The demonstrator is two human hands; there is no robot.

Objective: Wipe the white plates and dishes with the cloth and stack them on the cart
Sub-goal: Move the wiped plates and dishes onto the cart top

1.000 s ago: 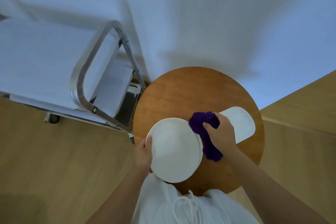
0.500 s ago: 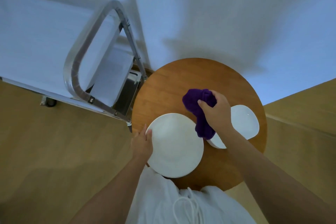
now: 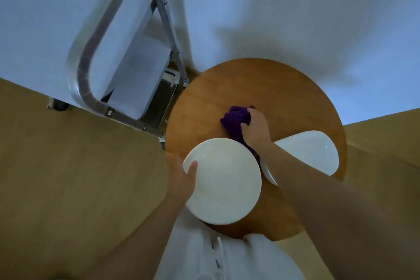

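Plate, round and white, sits at the near-left edge of the desk, overhanging it a bit. Our left hand grips its left rim, thumb on top, fingers underneath we guess, not visible. Our right hand clutches the purple cloth bunched up, down on or just above the bare desk beyond the plate; we can't tell which. We judge this plate is between wipe and stack. Next move, probably: lift it with the left hand and swing it left to the cart. Cart stands left of the desk, almost touching; no plates visible on it yet. Its metal handle loops between us and the shelf, so the plate may have to go over it. Second white dish lies on the desk's right side, partly under our right forearm, waiting its turn.
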